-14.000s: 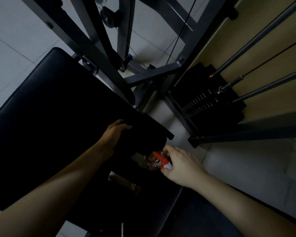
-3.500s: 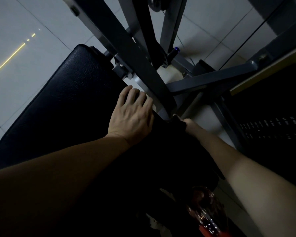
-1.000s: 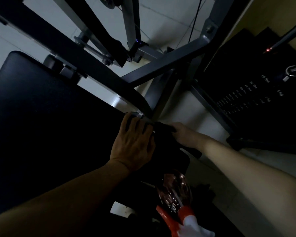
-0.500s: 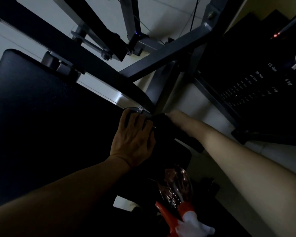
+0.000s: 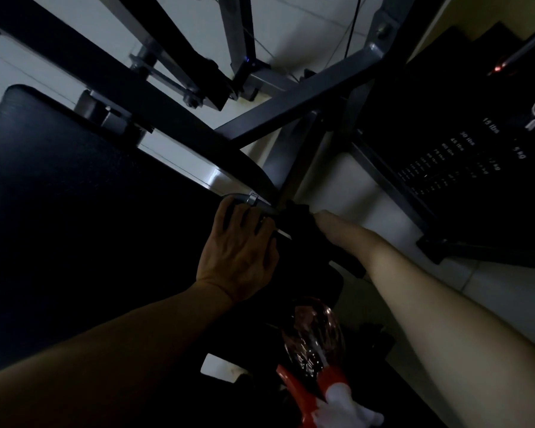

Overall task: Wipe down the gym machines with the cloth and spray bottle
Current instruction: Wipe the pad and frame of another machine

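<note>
Wiping step is underway at the joint where the black padded bench pad (image 5: 74, 217) is meeting the grey steel frame (image 5: 291, 118). Left hand (image 5: 241, 251) is bracing on the pad's corner, fingers curling over the short chrome tube (image 5: 244, 198) there and gripping it. Right hand (image 5: 323, 222) is reaching in from the right and pushing the dark crumpled cloth (image 5: 294, 216) against the frame just beside the left fingertips. The cloth is covering its fingers, so can't tell how it's gripping.

The clear plastic spray bottle (image 5: 317, 332) with red trigger and white nozzle is sitting low in view between the two forearms, on a dark surface, nobody touching it. The black weight stack (image 5: 460, 149) is sitting at the right, well apart from both hands.

Judging: mid-task, this machine only partly done. The next move is probably calling for dragging the cloth along the tube and frame bars, so the left hand is likely needing to shift off the tube. A fresh spray may be needed, meaning one hand freeing up for the bottle.
</note>
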{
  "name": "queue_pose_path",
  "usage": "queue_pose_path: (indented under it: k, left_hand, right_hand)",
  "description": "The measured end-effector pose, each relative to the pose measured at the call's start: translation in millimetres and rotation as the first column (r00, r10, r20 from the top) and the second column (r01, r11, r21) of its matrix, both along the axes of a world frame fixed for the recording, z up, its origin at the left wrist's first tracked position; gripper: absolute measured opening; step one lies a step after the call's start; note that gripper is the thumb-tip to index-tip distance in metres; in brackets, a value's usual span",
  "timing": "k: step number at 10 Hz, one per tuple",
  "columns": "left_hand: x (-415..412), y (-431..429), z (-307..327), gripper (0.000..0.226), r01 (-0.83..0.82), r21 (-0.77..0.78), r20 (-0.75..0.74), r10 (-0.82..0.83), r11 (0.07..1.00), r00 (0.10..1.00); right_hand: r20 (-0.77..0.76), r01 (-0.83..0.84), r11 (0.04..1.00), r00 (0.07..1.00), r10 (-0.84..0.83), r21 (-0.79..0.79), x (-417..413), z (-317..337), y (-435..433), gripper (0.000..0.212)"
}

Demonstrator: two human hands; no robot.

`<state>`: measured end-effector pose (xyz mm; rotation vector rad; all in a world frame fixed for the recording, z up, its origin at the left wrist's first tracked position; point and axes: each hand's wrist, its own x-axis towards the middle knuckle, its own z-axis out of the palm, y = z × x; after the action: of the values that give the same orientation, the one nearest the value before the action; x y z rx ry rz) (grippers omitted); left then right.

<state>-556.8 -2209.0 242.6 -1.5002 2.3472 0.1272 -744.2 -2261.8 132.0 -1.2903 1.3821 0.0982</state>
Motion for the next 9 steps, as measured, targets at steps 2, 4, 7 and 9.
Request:
queue_pose_path:
  k: [2, 4, 7, 9]
  left_hand:
    - [0, -1, -8, 0.040, -0.012, -0.001, 0.004, 0.012, 1.000, 1.000]
    - [2, -2, -7, 0.043, -0.057, -0.023, -0.121, 0.053, 0.998, 0.991]
    - [3, -1, -4, 0.044, 0.015, -0.026, -0.005, -0.015, 1.000, 1.000]
    - [-1, -2, 0, 0.042, 0.007, 0.008, 0.030, -0.007, 1.000, 1.000]
  right_hand:
    - [0.203, 0.205, 0.971, 0.963, -0.177, -0.126, -28, 17, 26, 0.015]
    - [0.113, 0.027, 0.993, 0.993, -0.014, -0.115, -58, 42, 43, 0.020]
    - [0.201, -0.028, 0.999, 0.979, 0.032, -0.025, 2, 14, 2, 0.071]
    - [0.116, 0.230, 0.934, 0.972, -0.205, -0.272, 8, 20, 27, 0.049]
